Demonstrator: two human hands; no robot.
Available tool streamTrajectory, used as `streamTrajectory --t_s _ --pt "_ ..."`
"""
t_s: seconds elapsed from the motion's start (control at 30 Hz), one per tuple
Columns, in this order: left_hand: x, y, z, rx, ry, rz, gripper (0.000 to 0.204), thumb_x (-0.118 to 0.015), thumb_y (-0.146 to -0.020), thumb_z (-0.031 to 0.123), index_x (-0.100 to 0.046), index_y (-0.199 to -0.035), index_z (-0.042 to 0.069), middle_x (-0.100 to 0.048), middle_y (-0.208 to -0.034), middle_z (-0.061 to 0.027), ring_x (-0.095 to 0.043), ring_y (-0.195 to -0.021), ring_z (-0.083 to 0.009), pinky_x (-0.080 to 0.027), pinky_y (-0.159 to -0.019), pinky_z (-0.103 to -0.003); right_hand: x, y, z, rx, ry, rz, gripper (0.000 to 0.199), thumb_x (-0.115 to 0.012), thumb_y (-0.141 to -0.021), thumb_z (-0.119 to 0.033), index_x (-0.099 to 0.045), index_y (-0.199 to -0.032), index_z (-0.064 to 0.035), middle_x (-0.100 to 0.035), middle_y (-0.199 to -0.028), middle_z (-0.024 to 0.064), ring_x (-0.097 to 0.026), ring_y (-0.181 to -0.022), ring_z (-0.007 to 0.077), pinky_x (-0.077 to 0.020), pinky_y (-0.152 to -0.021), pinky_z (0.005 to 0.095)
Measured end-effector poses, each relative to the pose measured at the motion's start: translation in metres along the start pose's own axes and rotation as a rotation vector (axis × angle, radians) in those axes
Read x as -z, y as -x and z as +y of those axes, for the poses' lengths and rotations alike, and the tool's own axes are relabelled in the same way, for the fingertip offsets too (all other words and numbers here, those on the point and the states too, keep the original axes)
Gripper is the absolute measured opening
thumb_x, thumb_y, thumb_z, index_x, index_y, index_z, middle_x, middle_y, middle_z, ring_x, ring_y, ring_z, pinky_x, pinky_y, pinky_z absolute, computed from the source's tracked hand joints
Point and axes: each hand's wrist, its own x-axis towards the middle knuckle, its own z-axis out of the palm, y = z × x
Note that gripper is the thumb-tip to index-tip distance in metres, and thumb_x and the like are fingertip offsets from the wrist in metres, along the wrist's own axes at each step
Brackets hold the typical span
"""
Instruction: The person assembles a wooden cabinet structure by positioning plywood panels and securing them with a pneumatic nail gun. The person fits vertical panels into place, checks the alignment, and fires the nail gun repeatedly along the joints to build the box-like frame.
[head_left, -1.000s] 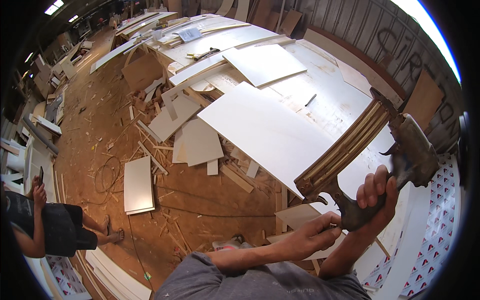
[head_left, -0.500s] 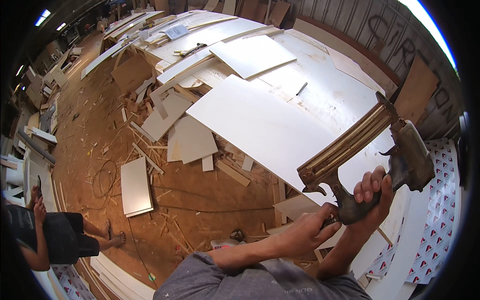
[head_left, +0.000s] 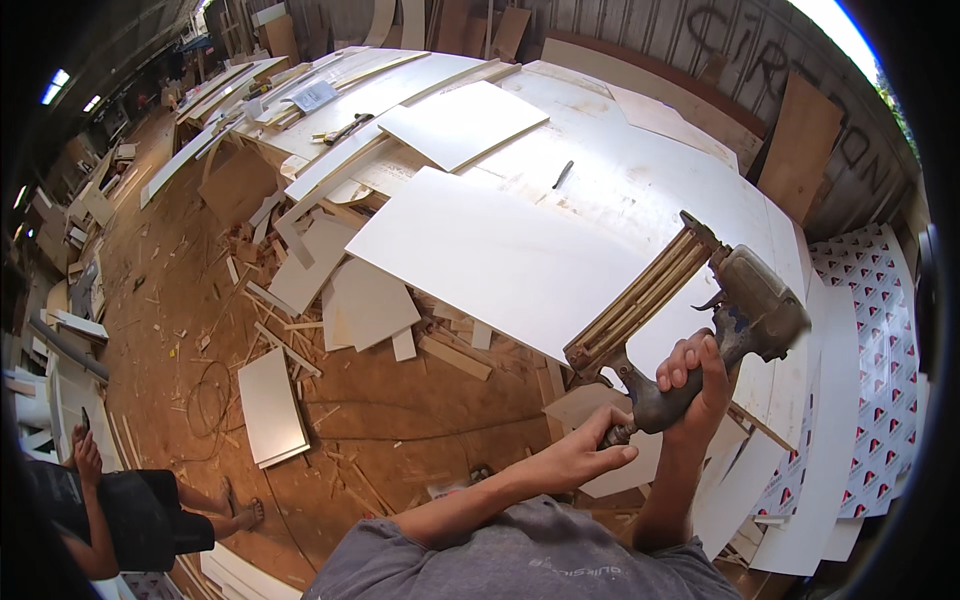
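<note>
A worn pneumatic nail gun point(head_left: 762, 292) is held up in front of me, over the near right end of the worktable, its long brass-coloured magazine point(head_left: 635, 298) pointing up and away. My right hand point(head_left: 694, 385) is closed round its dark handle. At the butt of that handle, the fingers of my left hand point(head_left: 590, 445) are closed on a small air fitting point(head_left: 618, 435); whether a hose is attached there is hidden by the hand. Beneath the gun lies a large white panel point(head_left: 500, 250), and neither hand touches it.
On the long worktable point(head_left: 620, 145) lie a smaller white panel point(head_left: 465, 125), a dark thin tool point(head_left: 563, 174) and a hammer-like tool point(head_left: 348, 128). Offcuts point(head_left: 370, 305) and a hose cover the brown floor point(head_left: 200, 330). At left stands another person point(head_left: 130, 510) holding a phone. Patterned sheets point(head_left: 870, 370) are at right.
The nail gun and both hands appear a little further left and the gun's body lower in the picture, as the whole view has shifted. Both hands keep their hold.
</note>
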Motion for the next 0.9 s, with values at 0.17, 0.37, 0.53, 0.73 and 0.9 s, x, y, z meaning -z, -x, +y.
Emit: streamTrajectory --t_s 0.17,0.37,0.53,0.73,0.9 --pt "0.008 0.013 -0.008 -0.015 0.088 0.066 0.032 -0.059 -0.096 0.030 -0.052 -0.115 0.004 -0.053 -0.086 -0.0029 -0.049 -0.075 -0.0097 -0.043 -0.066 -0.027 0.002 0.005 0.012 -0.018 -0.018 0.023 0.026 -0.057 -0.096 -0.020 -0.045 -0.076 -0.0092 -0.044 -0.065 0.0008 -0.044 -0.054 0.0093 -0.0418 -0.052 0.0261" --pt "0.011 0.029 0.003 0.077 -0.111 0.200 0.044 -0.060 -0.096 0.032 -0.051 -0.131 0.008 -0.058 -0.089 -0.0067 -0.054 -0.080 -0.0119 -0.046 -0.071 -0.028 -0.011 0.008 0.021 0.023 -0.119 -0.007 0.010 -0.058 -0.092 -0.005 -0.048 -0.090 -0.0044 -0.048 -0.068 0.0037 -0.050 -0.054 0.0127 -0.0448 -0.049 0.0294" --pt "0.006 0.033 0.005 -0.168 -0.189 0.322 0.042 -0.059 -0.097 0.031 -0.051 -0.129 0.005 -0.060 -0.089 -0.0071 -0.055 -0.081 -0.0122 -0.046 -0.073 -0.027 -0.029 0.007 0.012 0.026 -0.110 -0.097 0.014 -0.060 -0.091 -0.007 -0.047 -0.095 -0.0037 -0.050 -0.068 0.0044 -0.052 -0.055 0.0137 -0.0456 -0.049 0.0299" --pt "0.005 0.041 0.003 -0.262 -0.222 0.368 0.027 -0.055 -0.099 0.027 -0.055 -0.113 0.003 -0.055 -0.079 -0.0028 -0.049 -0.073 -0.0083 -0.043 -0.066 -0.025 -0.045 0.011 0.003 0.051 -0.068 -0.180 0.018 -0.063 -0.089 -0.009 -0.047 -0.093 -0.0039 -0.051 -0.067 0.0047 -0.053 -0.055 0.0143 -0.0464 -0.052 0.0318" --pt "0.003 0.044 0.012 -0.267 -0.240 0.342 0.030 -0.050 -0.101 0.035 -0.057 -0.102 0.005 -0.044 -0.078 0.0045 -0.040 -0.067 -0.0034 -0.035 -0.061 -0.020 -0.062 0.011 -0.009 0.074 0.001 -0.203 0.020 -0.065 -0.088 -0.010 -0.047 -0.093 -0.0031 -0.052 -0.061 0.0055 -0.053 -0.050 0.0149 -0.0463 -0.049 0.0302"
